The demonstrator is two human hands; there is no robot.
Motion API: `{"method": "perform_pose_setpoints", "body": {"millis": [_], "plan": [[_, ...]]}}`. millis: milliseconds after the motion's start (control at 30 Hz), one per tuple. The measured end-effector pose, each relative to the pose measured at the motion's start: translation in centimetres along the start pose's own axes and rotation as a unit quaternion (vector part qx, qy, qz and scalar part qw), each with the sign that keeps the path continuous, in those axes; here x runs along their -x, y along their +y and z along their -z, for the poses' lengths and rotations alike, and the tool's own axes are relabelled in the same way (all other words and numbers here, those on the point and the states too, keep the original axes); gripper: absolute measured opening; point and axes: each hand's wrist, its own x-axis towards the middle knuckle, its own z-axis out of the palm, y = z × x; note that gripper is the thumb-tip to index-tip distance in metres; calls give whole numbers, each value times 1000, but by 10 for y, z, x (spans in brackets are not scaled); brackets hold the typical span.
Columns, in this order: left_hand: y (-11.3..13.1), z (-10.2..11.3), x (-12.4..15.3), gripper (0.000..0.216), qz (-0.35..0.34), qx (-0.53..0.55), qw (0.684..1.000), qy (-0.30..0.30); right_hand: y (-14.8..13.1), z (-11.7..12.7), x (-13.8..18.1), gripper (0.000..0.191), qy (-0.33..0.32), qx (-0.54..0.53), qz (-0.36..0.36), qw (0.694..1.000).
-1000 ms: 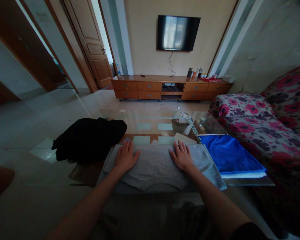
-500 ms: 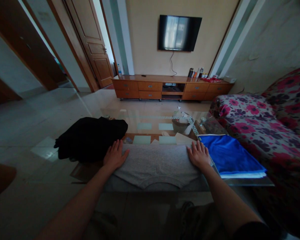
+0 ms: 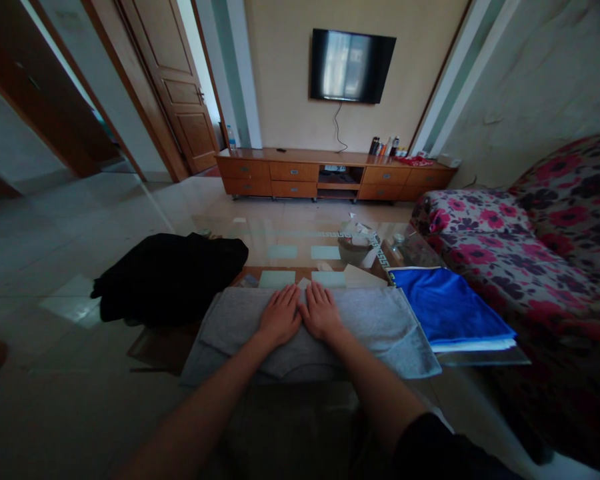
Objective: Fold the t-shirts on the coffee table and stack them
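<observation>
One grey T-shirt (image 3: 380, 323) lies spread at the near edge of the glass surface (image 3: 300, 241), directly in front of me. I see my left hand (image 3: 280, 317) and right hand (image 3: 321, 312) pressed flat on its middle, side by side, each grip open with fingers straight. A black garment (image 3: 170, 277) is heaped just to its left. A folded blue cloth (image 3: 447, 307) lies just to its right, near the floral sofa (image 3: 505, 260).

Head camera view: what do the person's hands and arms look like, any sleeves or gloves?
The left hand and right hand are ungloved; no watch or bracelet shows. Both forearms are uncovered. A black fabric sleeve covers the right upper arm at the picture's bottom edge; no left sleeve is in view.
</observation>
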Motion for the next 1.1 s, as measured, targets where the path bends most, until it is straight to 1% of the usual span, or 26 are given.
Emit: {"method": "perform_pose_setpoints", "body": {"millis": [100,200,367,467,533,600,733,833,900,967,1033,1100], "plan": [[-9,0,6,67,-2,-3,1000,-6,19,1,8,74,-22,5,-1,1000],[-29,5,16,69,11,-15,1000,-5,51,9,21,73,-20,28,-22,999],[-79,14,39,71,69,-42,997,-9,121,25,49,73,0,99,-94,991],[-108,21,52,75,89,-60,994,-18,160,32,62,77,6,140,-131,981],[-122,23,58,77,93,-69,993,-24,176,33,67,79,9,156,-150,976],[-129,24,61,78,94,-73,993,-23,184,33,68,81,11,162,-163,973],[-133,26,59,74,85,-72,994,11,182,33,66,83,15,158,-174,972],[-122,33,57,67,95,-73,991,62,170,39,67,79,32,159,-176,971],[-104,37,59,63,81,-75,991,81,153,40,70,79,56,157,-185,968],[-77,38,65,61,42,-66,995,67,127,37,77,82,67,138,-191,970],[-49,34,73,62,7,-47,998,33,98,29,85,86,41,100,-177,978],[-27,29,79,64,-9,-28,1000,-3,74,20,91,87,6,70,-153,986]]}}
